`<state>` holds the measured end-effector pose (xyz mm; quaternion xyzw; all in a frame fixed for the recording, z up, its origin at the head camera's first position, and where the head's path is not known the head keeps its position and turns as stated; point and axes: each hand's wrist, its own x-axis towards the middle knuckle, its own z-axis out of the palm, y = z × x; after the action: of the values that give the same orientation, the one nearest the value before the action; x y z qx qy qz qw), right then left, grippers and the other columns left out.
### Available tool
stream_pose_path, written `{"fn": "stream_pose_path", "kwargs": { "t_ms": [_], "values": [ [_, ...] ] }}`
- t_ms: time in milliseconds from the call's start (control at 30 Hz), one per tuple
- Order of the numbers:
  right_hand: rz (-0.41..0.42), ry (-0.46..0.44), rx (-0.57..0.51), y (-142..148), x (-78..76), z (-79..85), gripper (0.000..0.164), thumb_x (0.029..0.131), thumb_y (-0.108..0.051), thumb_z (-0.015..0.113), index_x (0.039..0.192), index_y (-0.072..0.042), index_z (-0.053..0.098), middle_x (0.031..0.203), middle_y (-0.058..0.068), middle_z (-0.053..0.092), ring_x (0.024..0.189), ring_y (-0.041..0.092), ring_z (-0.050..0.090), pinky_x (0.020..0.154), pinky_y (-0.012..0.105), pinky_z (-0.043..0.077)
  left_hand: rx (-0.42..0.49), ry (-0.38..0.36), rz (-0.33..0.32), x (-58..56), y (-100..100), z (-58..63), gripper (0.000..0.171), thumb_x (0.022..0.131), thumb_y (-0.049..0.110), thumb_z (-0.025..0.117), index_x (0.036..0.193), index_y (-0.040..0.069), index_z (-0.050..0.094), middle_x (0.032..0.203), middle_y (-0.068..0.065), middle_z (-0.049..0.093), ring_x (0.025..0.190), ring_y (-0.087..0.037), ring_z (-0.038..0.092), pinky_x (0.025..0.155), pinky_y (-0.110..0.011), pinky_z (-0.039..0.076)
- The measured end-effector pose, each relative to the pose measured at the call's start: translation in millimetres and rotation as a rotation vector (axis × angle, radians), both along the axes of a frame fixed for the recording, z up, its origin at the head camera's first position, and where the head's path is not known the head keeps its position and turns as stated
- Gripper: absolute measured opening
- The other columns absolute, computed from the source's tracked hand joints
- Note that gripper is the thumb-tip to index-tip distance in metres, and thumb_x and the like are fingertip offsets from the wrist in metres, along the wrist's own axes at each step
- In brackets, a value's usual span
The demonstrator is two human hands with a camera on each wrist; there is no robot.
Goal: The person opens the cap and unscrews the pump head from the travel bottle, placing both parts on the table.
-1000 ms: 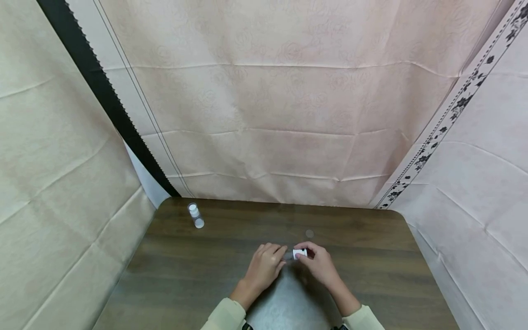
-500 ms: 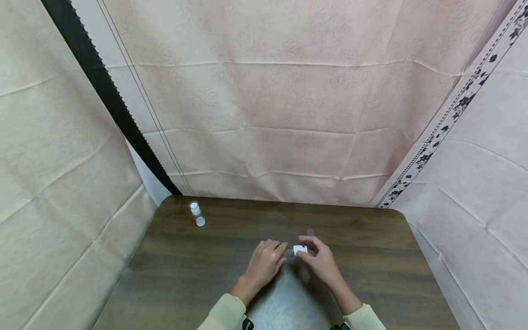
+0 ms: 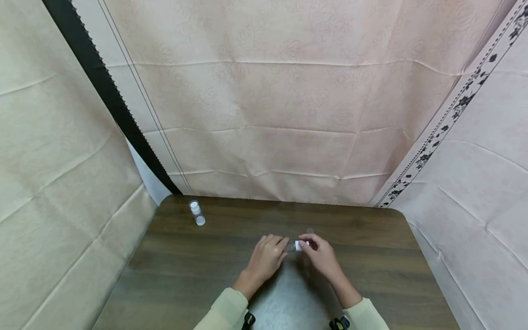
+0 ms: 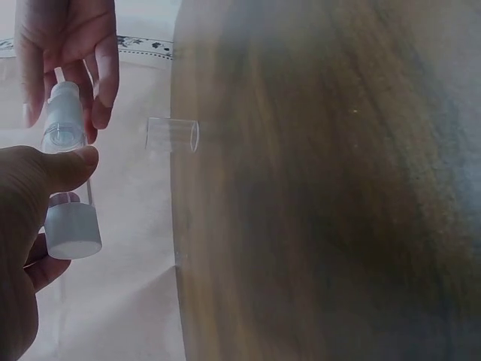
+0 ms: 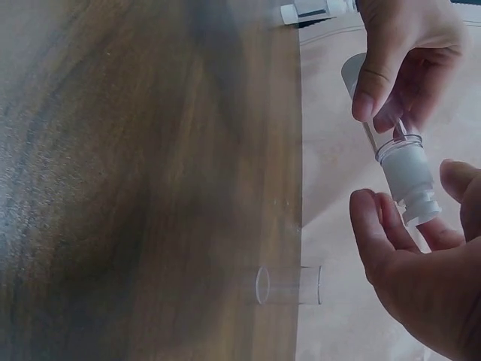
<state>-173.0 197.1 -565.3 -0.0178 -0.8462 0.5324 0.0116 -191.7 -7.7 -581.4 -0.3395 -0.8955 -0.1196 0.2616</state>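
Observation:
A small clear spray bottle [image 5: 373, 139] with a white base [image 4: 74, 232] and a white pump collar [image 5: 406, 171] is held tilted between the hands. My left hand [image 3: 267, 259] grips its clear body, thumb across the near side in the left wrist view. Around the pump end, my right hand [image 3: 321, 259] has its fingers and thumb spread apart, with a gap beside the collar in the right wrist view. The small nozzle [image 5: 421, 209] points toward the right palm. Beyond the hands, a clear cylindrical cap [image 4: 171, 135] stands on the table.
Another small bottle with white ends [image 3: 197, 213] lies near the table's far left corner. The wooden table [image 3: 231, 224] ends at a straight far edge, with pale cloth [image 3: 264, 114] hanging behind it and at both sides.
Both hands and the bottle have shifted slightly away from the person. The right fingers have changed position around the white collar. The other bottle and the clear cap stay put.

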Motion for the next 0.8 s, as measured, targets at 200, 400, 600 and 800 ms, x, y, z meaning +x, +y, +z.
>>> {"fn": "stream_pose_path", "kwargs": {
  "t_ms": [200,400,600,800],
  "values": [
    [0.009,0.001,-0.001,0.4,-1.6,2.5,0.012,0.099,-0.017,0.070,0.110,-0.013,0.075,0.104,0.007,0.068,0.088,0.016,0.058,0.071,0.023,0.050,-0.002,-0.006,0.003,-2.2,0.7,4.7,0.039,0.089,0.034,0.083,0.121,0.013,0.076,0.108,0.000,0.076,0.092,-0.012,0.068,0.076,-0.024,0.054],
    [0.031,0.053,-0.055,1.2,-3.3,3.5,0.015,0.093,-0.007,0.076,0.108,-0.009,0.074,0.105,0.009,0.070,0.089,0.014,0.059,0.075,0.021,0.052,0.023,-0.021,0.000,-4.3,1.5,5.8,0.037,0.089,0.032,0.083,0.120,0.013,0.077,0.107,0.000,0.077,0.092,-0.012,0.069,0.076,-0.025,0.055],
    [0.051,0.063,-0.160,0.7,-2.8,4.9,0.025,0.090,0.001,0.077,0.114,-0.002,0.072,0.118,0.016,0.070,0.104,0.021,0.066,0.084,0.017,0.053,0.018,-0.032,-0.001,-4.9,2.0,6.5,0.036,0.090,0.032,0.082,0.121,0.013,0.076,0.108,0.000,0.077,0.092,-0.012,0.069,0.075,-0.026,0.055],
    [0.020,0.053,-0.138,1.4,-3.4,5.6,0.033,0.092,-0.008,0.077,0.124,-0.006,0.067,0.126,0.015,0.069,0.119,0.032,0.066,0.099,0.032,0.054,0.027,-0.024,-0.006,-5.0,3.1,7.9,0.040,0.086,0.030,0.086,0.121,0.012,0.077,0.108,-0.002,0.077,0.091,-0.013,0.069,0.075,-0.026,0.055]
  ]
}}
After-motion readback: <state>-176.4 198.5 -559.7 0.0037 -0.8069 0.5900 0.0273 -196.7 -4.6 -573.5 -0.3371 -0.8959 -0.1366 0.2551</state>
